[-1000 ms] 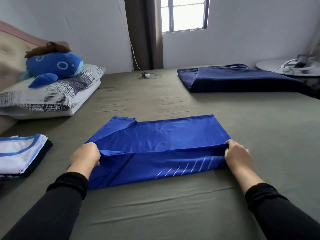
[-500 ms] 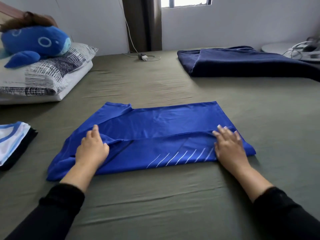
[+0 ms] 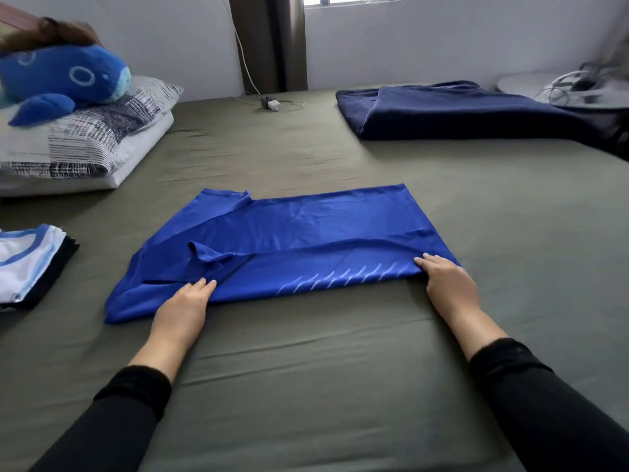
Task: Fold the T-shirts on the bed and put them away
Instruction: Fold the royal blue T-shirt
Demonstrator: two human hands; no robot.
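Blue T-shirt (image 3: 306,240) lies part-folded mid-bed (image 3: 306,369), left hand (image 3: 185,301) flat with straight fingers on its near-left edge, right hand (image 3: 446,277) flat on its near-right corner, folded stack (image 3: 27,264) far left.

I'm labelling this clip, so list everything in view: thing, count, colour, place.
T-shirt: one, bright blue, half folded, bed centre
Folded shirts: one stack, white-blue over black, left edge
Blanket: one, navy, far right
Pillow: one, white-grey pattern, far left
Plush toy: one, blue, on pillow
Charger: one, white, far bed edge
Bed sheet: olive
Left hand: flat on T-shirt
Right hand: flat on T-shirt corner
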